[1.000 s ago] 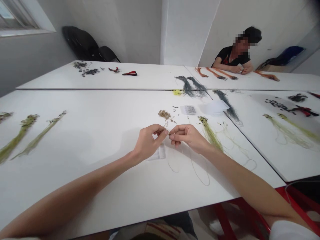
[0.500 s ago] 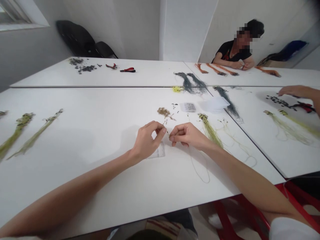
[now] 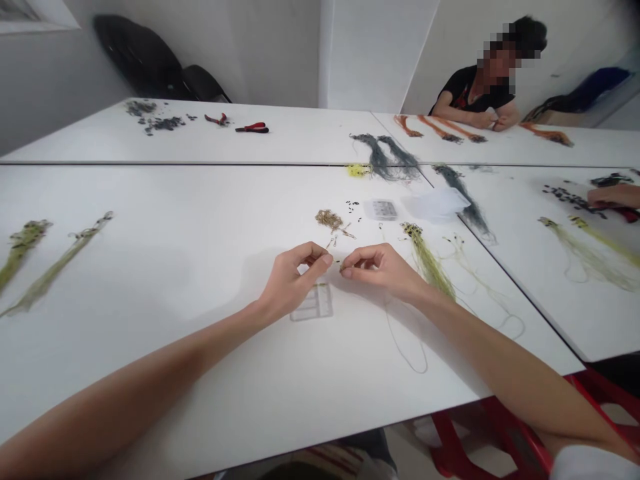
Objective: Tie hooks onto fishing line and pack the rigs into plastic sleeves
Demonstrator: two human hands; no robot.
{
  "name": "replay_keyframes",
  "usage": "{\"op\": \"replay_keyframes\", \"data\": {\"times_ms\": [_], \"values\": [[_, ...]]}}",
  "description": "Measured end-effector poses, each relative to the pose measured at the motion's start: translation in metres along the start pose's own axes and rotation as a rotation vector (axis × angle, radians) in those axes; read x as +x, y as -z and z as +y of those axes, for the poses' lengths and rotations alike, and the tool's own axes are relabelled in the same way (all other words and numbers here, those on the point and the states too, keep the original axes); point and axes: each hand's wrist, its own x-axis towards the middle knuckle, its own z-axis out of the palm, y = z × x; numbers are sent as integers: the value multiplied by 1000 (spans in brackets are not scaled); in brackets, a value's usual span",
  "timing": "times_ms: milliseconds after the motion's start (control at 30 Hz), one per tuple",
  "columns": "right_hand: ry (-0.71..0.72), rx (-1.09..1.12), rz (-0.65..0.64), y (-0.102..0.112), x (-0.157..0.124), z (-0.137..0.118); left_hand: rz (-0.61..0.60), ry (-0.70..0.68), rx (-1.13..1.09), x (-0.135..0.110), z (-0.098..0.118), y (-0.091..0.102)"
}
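Moved since last frame: left hand (image 3: 293, 280) has slid off the clear compartment tray (image 3: 311, 303), which now shows whole just below the hands, and another person's hand (image 3: 614, 197) has dropped lower at the right edge. Right hand (image 3: 380, 270): fingers (image 3: 350, 265) clenched in a pinch on a thin line (image 3: 395, 340), which loops down onto the white worktop (image 3: 350, 373). Left hand: fingers (image 3: 315, 257) curled, tips just beside the right hand's (too small to tell if they grip anything). Just past the hands sit a small heap of tiny hooks (image 3: 329, 219), black specks (image 3: 351, 208), a clear plastic box (image 3: 384, 209) and a clear bag (image 3: 435, 203). Green line bundles (image 3: 427, 260) lie to the right, two more (image 3: 55, 263) far left. Further on are grey bundles (image 3: 385, 157), red-handled pliers (image 3: 251, 128) and orange bundles (image 3: 440, 128), with a seated person (image 3: 473, 90) in a black shirt at the far end, both hands together on the worktop.
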Motion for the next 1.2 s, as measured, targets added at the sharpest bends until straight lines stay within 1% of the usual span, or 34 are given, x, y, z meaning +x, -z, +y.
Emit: {"op": "replay_keyframes", "data": {"times_ms": [133,200,267,333,433,533,700,833,900,1100,1200], "values": [[67,-188,110,1,1,1,-1,1,1,0,0,1],[98,-218,146,0,1,2,-3,3,1,0,0,1],[92,-200,149,-2,0,1,-12,5,2,-1,0,2],[36,-122,114,-4,-2,0,-16,9,3,-1,0,1],[-48,76,8,-5,-4,-3,-11,16,-7,-1,0,1],[-63,222,-59,-4,-5,-3,-11,29,-43,-1,1,1],[-70,320,-70,-2,-4,-1,-16,43,-90,-1,2,1],[-107,373,-150,-2,-4,-3,-16,41,-124,-2,1,1],[-106,384,-169,-2,-4,-4,-17,41,-141,-2,0,1],[-107,441,-152,-2,-3,-2,-12,50,-124,-3,1,0],[-148,499,-159,-1,-3,-4,35,44,-97,-3,2,0]]}}
